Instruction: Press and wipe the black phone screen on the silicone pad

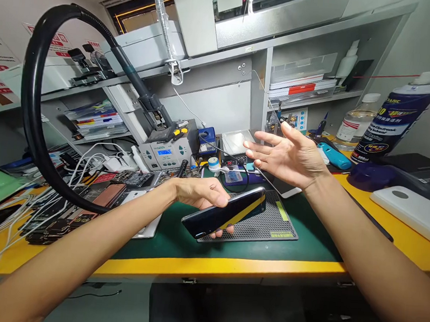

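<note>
A dark smartphone (241, 210) with a glossy face is held tilted above the bench, and my left hand (207, 194) grips it, thumb on top and fingertips showing below. Its face mirrors a yellow band. Raised to the right of the phone, my right hand (286, 154) has its palm turned up and its fingers spread, with nothing in it. Under the phone lies a grey perforated mat (269, 229) on the green work surface (179, 242).
A rework station (165, 152) with a thick black hose (30, 92) stands at the back left. Stacked phone parts (57, 223) and white cables crowd the left. At right are a large cleaner can (393, 120), a clear bottle (357, 122) and a white device (412, 211).
</note>
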Action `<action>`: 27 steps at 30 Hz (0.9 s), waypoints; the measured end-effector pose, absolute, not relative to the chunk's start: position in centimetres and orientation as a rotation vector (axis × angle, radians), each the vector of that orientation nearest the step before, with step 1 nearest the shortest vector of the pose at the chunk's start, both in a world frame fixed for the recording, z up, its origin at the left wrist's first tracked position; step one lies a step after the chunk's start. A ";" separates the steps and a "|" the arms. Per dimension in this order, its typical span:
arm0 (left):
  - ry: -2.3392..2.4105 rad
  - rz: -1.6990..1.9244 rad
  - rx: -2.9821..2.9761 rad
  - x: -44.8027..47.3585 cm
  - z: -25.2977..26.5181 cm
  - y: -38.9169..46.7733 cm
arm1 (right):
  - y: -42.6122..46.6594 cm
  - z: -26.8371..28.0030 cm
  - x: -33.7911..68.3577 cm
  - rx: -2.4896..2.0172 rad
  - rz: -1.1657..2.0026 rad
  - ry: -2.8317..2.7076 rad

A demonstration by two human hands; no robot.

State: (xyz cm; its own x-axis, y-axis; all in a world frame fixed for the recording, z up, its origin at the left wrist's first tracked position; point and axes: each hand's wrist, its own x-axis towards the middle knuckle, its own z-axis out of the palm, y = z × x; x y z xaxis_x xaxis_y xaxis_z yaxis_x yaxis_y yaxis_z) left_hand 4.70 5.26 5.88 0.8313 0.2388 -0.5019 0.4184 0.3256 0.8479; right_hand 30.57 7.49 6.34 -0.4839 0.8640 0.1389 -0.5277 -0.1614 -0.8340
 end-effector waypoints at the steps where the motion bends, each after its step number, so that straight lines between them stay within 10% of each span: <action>1: 0.611 -0.124 1.221 4.7 5.9 5.2 | 7.5 6.3 30.6 -0.462 1.808 -1.090; 27: 0.637 -0.100 1.193 5.6 5.3 4.9 | 7.5 6.2 30.5 -0.482 1.759 -1.143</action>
